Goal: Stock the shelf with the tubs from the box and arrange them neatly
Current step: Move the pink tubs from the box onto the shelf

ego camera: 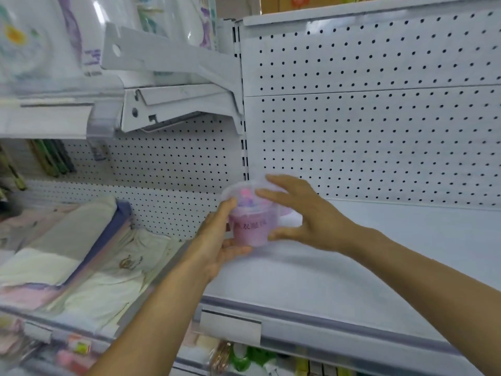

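Note:
A clear plastic tub (250,229) filled with pink granules and capped with a see-through lid is held just above the white shelf (339,267), near its left rear corner by the upright. My left hand (217,240) grips the tub from the left and below, thumb on its side. My right hand (301,213) holds it from the right, fingers stretched over the lid and thumb low on the wall. Behind the tub a second clear rim shows; I cannot tell whether it is another tub. The box is out of view.
White pegboard (379,126) backs the shelf. Folded packaged textiles (67,253) fill the neighbouring shelf to the left. A shelf bracket (176,104) juts out above left. A price strip (298,321) lines the shelf's front edge, with goods below.

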{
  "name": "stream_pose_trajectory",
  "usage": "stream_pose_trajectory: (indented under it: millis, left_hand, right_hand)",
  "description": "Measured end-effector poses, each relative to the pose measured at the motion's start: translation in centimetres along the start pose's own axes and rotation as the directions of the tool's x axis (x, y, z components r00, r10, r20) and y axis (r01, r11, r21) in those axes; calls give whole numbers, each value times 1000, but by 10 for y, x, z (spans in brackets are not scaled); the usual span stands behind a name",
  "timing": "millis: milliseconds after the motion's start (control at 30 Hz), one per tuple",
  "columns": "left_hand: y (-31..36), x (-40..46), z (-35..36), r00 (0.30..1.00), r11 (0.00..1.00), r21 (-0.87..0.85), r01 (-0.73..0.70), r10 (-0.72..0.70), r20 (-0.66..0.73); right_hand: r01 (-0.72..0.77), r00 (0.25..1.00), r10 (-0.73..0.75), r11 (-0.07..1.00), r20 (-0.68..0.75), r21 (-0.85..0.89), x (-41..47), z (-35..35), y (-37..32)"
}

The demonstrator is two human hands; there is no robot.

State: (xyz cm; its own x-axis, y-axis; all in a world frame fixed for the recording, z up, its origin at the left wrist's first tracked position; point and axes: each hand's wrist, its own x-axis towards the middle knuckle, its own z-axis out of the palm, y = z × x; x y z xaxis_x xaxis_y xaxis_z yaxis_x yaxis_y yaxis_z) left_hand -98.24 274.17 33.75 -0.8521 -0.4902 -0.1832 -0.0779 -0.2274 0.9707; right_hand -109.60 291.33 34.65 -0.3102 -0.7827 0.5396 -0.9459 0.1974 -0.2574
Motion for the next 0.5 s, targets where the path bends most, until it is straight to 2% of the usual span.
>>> stream_pose_trajectory:
  millis: [100, 167, 200, 233, 267, 300, 367, 433, 500]
  left_hand:
    - [-10, -8, 22, 987, 993, 102, 57, -72, 144]
    - [-11, -7, 32, 973, 968, 243, 70, -120, 199]
    - [-9, -3, 35, 976, 937, 348, 28, -101, 193]
    - [-6, 4, 38, 986, 887, 458, -55, -25, 167]
    - [-2, 14, 40, 985, 812, 560, -166, 110, 133]
    - [3, 24, 42, 956, 715, 641, -280, 269, 117]
    - [10, 47, 44, 855, 528, 716, -457, 482, 191]
    - [10, 73, 47, 793, 360, 758, -544, 516, 324]
    - [8, 94, 48, 781, 238, 789, -566, 462, 420]
  right_hand:
    - [-51, 994, 47, 998, -95, -46, -28, -6, -1]
    - [-48, 991, 35, 994, -126, -97, -48, -14, 7]
    - [-53, 990, 37, 992, -133, -117, -58, -18, 12]
    - [-69, 989, 50, 989, -139, -134, -67, -22, 18]
    - [-91, 987, 69, 984, -143, -151, -74, -25, 24]
    - [-117, 984, 93, 980, -151, -163, -81, -28, 31]
    - [-189, 971, 158, 967, -177, -174, -88, -34, 45]
    - [-289, 948, 255, 941, -192, -175, -89, -38, 60]
    - [-360, 925, 324, 913, -198, -192, -86, -39, 78]
